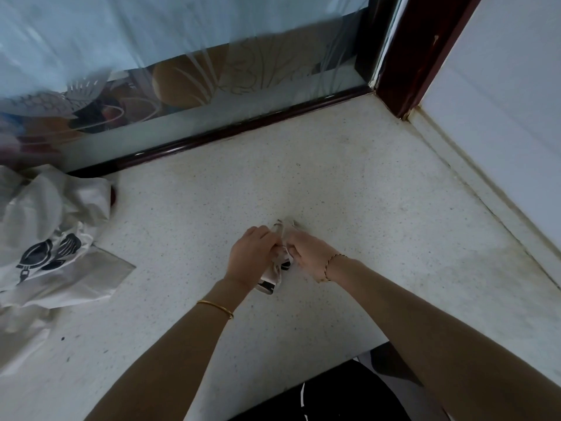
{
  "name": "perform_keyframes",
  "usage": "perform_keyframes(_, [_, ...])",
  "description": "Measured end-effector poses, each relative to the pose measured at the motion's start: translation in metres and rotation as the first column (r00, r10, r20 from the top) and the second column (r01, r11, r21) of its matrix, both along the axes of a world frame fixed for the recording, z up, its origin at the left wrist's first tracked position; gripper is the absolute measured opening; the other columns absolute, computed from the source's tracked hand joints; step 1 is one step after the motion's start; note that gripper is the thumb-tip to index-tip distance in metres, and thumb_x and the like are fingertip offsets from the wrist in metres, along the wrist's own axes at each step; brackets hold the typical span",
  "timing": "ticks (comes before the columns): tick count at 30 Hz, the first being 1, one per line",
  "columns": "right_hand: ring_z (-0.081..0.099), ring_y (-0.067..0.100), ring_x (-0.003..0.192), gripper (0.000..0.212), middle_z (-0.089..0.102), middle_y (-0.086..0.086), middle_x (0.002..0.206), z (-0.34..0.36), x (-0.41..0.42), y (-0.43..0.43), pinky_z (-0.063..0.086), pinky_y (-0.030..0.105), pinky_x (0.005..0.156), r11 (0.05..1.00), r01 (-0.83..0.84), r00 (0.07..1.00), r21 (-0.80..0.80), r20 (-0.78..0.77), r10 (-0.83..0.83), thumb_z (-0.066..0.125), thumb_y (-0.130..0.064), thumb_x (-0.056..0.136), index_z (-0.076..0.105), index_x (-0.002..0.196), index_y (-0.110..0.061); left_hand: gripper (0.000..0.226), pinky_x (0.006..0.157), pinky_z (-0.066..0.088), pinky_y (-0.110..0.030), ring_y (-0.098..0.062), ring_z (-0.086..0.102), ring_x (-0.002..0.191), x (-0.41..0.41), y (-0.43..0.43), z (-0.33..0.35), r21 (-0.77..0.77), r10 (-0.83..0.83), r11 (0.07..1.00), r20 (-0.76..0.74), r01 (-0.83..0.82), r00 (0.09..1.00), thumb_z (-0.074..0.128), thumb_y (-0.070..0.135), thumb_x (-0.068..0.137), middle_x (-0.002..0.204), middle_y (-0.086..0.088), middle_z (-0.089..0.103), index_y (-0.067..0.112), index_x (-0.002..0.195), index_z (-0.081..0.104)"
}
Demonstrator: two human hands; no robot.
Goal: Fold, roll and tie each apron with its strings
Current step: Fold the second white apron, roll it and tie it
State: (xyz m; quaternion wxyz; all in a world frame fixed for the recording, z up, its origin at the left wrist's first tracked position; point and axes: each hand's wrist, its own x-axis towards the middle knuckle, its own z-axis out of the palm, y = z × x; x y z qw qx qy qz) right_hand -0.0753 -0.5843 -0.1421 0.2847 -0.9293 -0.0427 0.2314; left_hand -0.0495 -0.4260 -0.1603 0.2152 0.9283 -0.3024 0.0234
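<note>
At the bottom of the frame, dark clothing [334,396] meets the edge of a white speckled counter [349,183], which fills most of the view. Both forearms reach up over it, with a gold bangle [215,306] on the left wrist and a thin bracelet [329,265] on the right. At the centre, the left hand [250,253] and right hand [309,253] curl their fingers round a small rolled apron [271,279] lying on the counter. Its strings [283,227] stick out just above the hands. At the left edge lies a crumpled pile [45,232] of pale printed cloth. Beyond it, a dark wooden frame [212,136] borders the etched glass [212,71] across the top. A white wall [501,101] closes the right side.
</note>
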Motion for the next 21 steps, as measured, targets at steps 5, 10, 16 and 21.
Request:
perform_keyframes(5, [0.05,0.02,0.069,0.015,0.044,0.001,0.085,-0.005,0.0,-0.013,0.043,0.029,0.066,0.954,-0.026,1.0,-0.3,-0.009,0.024,0.042,-0.018,0.099,0.045,0.111,-0.01,0.017,0.065,0.045,-0.029,-0.021,0.054,0.074,0.008,0.021,-0.004,0.067,0.069,0.996,-0.154,-0.059,0.986,0.057,0.021,0.092,0.084,-0.006,0.057,0.007,0.087,0.067])
perform_keyframes(10, [0.059,0.029,0.094,0.029,0.051,0.01,0.113,-0.008,-0.002,-0.014,0.043,0.033,0.072,0.927,0.008,0.998,-0.375,-0.056,-0.032,0.032,-0.025,0.102,0.049,0.119,-0.009,0.019,0.072,0.039,-0.022,-0.014,0.05,0.083,0.016,0.022,0.001,0.053,0.13,0.992,-0.367,-0.119,0.921,0.061,0.029,0.09,0.091,-0.001,0.054,0.011,0.086,0.063])
perform_keyframes(16, [0.059,0.027,0.091,0.032,0.053,0.01,0.11,-0.006,-0.001,-0.006,0.043,0.031,0.07,0.932,0.044,0.998,-0.36,-0.017,-0.054,0.033,-0.029,0.102,0.05,0.121,-0.01,0.021,0.067,0.05,-0.016,-0.006,0.065,0.075,0.012,-0.006,0.024,-0.292,0.015,0.85,-0.82,-0.439,0.573,0.064,0.023,0.088,0.085,-0.003,0.072,0.002,0.088,0.065])
perform_keyframes(21, [0.051,0.019,0.075,0.026,0.056,0.003,0.087,-0.001,-0.007,-0.007,0.038,0.027,0.064,0.963,0.157,0.987,-0.221,0.056,-0.148,0.038,-0.03,0.1,0.056,0.107,-0.012,0.009,0.066,0.048,-0.011,-0.008,0.061,0.075,0.011,-0.011,0.019,-0.21,0.083,0.89,-0.798,-0.406,0.596,0.068,0.016,0.086,0.082,0.002,0.066,0.007,0.09,0.067])
